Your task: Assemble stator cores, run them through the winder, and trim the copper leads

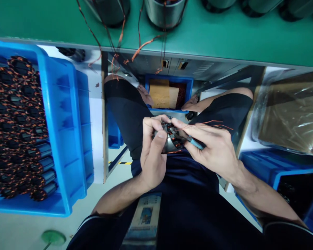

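Observation:
My left hand (155, 149) is wrapped round a motor stator (169, 144), a dark metal cylinder with copper windings at its end, held above my lap. My right hand (211, 146) closes on a small tool with a blue handle (197, 143), whose tip lies at the stator's wound end. The fingers of my right hand partly hide that tip, so its kind is unclear. Thin copper wires (211, 123) run out from the stator past my right fingers.
A blue crate (54, 132) full of wound stators stands at the left. Along the green bench edge (198, 45) stand several metal cylinders, with copper leads (146, 43) hanging over. At right are a plastic-wrapped carton (289, 111) and a blue bin (266, 166). Another blue box (169, 76) sits between my feet.

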`<control>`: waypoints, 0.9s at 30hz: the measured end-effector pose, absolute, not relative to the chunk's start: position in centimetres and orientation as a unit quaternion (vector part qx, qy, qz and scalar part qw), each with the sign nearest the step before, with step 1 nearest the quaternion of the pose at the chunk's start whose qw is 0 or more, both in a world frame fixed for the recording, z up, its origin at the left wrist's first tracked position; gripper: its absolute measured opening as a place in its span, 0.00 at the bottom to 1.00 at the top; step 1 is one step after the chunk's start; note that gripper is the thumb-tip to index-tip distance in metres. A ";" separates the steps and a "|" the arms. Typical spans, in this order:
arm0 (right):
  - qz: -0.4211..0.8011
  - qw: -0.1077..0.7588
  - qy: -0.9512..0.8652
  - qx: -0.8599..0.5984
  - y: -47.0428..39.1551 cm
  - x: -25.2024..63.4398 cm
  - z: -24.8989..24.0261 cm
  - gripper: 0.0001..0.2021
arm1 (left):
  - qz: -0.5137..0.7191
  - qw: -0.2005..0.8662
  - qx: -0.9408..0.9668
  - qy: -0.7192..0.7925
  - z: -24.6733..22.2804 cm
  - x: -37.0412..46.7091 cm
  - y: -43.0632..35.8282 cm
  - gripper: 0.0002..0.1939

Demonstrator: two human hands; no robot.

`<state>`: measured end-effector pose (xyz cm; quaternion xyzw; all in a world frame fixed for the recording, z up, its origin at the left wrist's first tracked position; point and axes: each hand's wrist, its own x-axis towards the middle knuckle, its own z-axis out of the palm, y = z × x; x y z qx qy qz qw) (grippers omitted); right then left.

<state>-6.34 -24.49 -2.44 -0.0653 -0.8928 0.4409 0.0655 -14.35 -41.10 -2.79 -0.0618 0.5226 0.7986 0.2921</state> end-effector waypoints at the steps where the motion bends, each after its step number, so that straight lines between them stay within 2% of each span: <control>1: 0.451 0.061 -0.888 -0.065 -24.4 -6.7 -3.1 0.31 | 0.798 0.294 -0.072 0.521 -3.2 -14.6 -41.1 0.14; 4: 0.490 0.028 -0.868 -0.076 -23.9 -7.9 -4.7 0.30 | 0.795 0.318 -0.100 0.507 -4.4 -15.7 -41.3 0.18; 7: 0.523 -0.004 -0.844 -0.120 -23.7 -8.7 -5.1 0.23 | 0.792 0.331 -0.108 0.501 -5.3 -16.6 -41.9 0.16; 10: 0.591 -0.020 -0.798 -0.116 -24.4 -8.8 -4.5 0.18 | 0.787 0.261 -0.035 0.558 -6.0 -16.7 -42.8 0.10; 12: 0.634 -0.006 -0.770 -0.070 -25.2 -8.8 -4.2 0.15 | 0.766 0.193 0.061 0.610 -6.2 -16.7 -43.3 0.12; 15: 0.650 0.066 -0.757 0.005 -26.2 -9.0 -4.3 0.14 | 0.733 0.136 0.173 0.644 -5.7 -16.9 -44.1 0.24; 19: 0.651 0.166 -0.736 0.083 -26.4 -9.2 -5.2 0.10 | 0.722 0.184 0.236 0.624 -3.9 -17.4 -45.8 0.50; 20: 0.653 0.171 -0.730 0.102 -26.4 -9.2 -5.4 0.10 | 0.718 0.191 0.241 0.625 -3.5 -17.5 -46.2 0.53; 23: 0.658 0.157 -0.724 0.140 -26.7 -9.4 -5.4 0.14 | 0.702 0.144 0.257 0.648 -2.7 -17.2 -47.3 0.46; 24: 0.657 0.148 -0.725 0.146 -26.9 -9.5 -5.3 0.13 | 0.697 0.120 0.263 0.656 -2.5 -17.1 -47.7 0.42; 26: 0.655 0.124 -0.729 0.154 -27.3 -9.8 -4.8 0.03 | 0.683 0.083 0.269 0.674 -2.4 -17.1 -49.1 0.37; 27: 0.652 0.107 -0.735 0.153 -27.4 -10.0 -4.5 0.06 | 0.670 0.067 0.261 0.692 -2.3 -17.3 -50.3 0.37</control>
